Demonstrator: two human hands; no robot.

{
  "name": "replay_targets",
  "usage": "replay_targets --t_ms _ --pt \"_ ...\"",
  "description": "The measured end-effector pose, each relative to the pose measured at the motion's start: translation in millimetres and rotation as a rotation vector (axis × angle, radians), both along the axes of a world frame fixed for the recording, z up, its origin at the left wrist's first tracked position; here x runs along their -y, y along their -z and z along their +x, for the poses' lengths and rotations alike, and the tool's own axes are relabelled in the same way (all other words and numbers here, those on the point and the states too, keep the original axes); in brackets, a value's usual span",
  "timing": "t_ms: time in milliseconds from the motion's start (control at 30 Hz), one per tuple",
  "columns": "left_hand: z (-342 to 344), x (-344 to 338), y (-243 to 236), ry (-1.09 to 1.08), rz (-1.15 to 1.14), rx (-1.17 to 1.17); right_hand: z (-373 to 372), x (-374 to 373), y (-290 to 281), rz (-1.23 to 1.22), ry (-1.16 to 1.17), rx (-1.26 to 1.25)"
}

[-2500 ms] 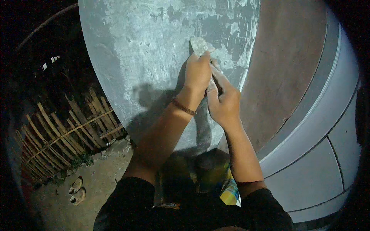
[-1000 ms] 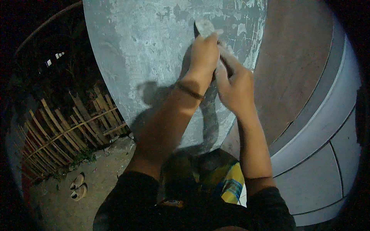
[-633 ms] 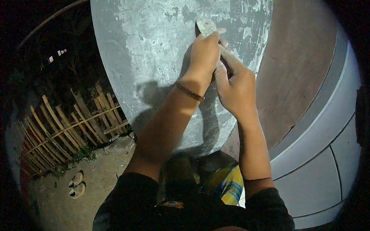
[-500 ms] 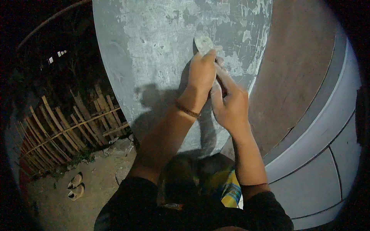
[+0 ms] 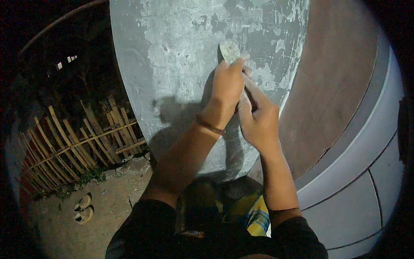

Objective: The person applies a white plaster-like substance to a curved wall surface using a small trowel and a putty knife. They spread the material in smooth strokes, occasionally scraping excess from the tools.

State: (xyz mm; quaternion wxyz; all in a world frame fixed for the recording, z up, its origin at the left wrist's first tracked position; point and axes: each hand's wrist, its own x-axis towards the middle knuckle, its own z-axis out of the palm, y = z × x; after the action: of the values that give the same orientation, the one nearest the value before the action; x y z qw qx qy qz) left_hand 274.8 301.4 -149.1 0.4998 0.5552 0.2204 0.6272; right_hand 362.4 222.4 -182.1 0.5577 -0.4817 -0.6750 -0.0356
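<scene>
My left hand [image 5: 227, 82], with a brown braided band at the wrist, is closed on a pale, dusty flat scraper [image 5: 229, 50]. The scraper's rounded end sticks up past my thumb and lies against or close to a curved grey surface [image 5: 181, 64] with whitish, patchy scuffs. Just below and to the right, my right hand [image 5: 261, 116] is closed too, its dust-whitened fingers reaching up to the lower part of the scraper. Where the two hands meet, they hide the handle end. A dark shadow of my hands falls on the surface to their left.
A brown curved panel [image 5: 332, 86] and a pale grey rim [image 5: 366, 142] with seams bend round on the right. Beyond the left edge stand a bamboo fence [image 5: 90, 140] and a pair of sandals [image 5: 84, 209] on bare ground [image 5: 108, 203]. Darkness fills the upper left.
The grey surface has shifted slightly right and down in the picture. Both hands keep the same grip on the scraper and sit only a touch farther right.
</scene>
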Motion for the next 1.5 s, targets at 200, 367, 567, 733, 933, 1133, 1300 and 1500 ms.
replay_targets --t_ms 200,367,567,733,933,1133,1300,1500 --pt "0 -11 -10 -0.055 0.102 0.022 4 -5 5 0.113 -0.1 0.007" --pt "-5 -2 2 -0.019 -0.12 0.016 1 0 7 0.002 -0.019 0.03" --pt "-1 1 -12 -0.017 0.071 0.066 1 -3 9 0.161 -0.122 -0.049" --pt "-2 10 -4 -0.058 -0.046 0.049 3 -4 12 0.081 -0.05 0.0" --pt "-1 2 -13 -0.053 0.09 0.04 3 -2 8 0.232 -0.138 -0.062" --pt "-3 8 5 0.026 -0.063 0.024 0 -2 16 0.145 -0.023 0.006" --pt "7 -21 -9 -0.069 0.121 0.021 6 -12 12 0.293 -0.067 -0.025" --pt "13 -9 44 -0.185 0.007 -0.163 1 2 50 0.143 0.034 -0.043"
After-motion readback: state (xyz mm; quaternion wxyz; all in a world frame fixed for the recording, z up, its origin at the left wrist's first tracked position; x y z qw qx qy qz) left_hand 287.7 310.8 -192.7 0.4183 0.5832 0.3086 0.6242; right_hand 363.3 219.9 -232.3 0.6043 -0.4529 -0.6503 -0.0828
